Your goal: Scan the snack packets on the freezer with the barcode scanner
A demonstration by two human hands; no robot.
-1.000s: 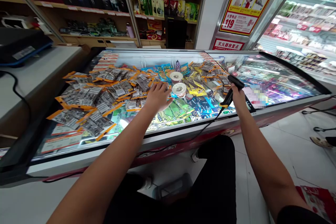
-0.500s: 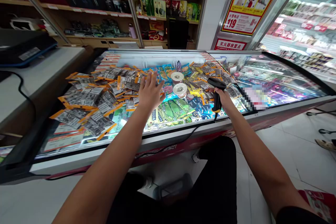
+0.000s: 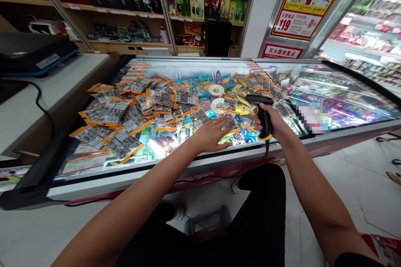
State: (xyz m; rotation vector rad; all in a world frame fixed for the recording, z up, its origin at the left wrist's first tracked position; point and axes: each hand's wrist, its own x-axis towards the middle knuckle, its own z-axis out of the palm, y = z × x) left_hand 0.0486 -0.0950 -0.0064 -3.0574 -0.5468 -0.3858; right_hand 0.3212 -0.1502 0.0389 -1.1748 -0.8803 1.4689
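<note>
My left hand lies palm down near the front of the glass freezer lid, its fingers stretched out beside a small orange-edged snack packet. Another such packet is partly hidden behind the fingers. Whether the palm touches a packet, I cannot tell. My right hand is wrapped round the grip of a black barcode scanner, held over the lid's front part. To the left spreads a heap of the same packets; a smaller group is at the back right. Tubs and colourful bags show through the glass.
The chest freezer has a raised front edge, and the scanner's cable drops over it. A counter with a black device stands at left. Stocked shelves are behind. Below is a grey plastic stool or crate.
My left hand has moved right and nearer the front edge. Several packets now cover the middle of the lid, where bags showed through before. The scanner in my right hand has turned slightly.
</note>
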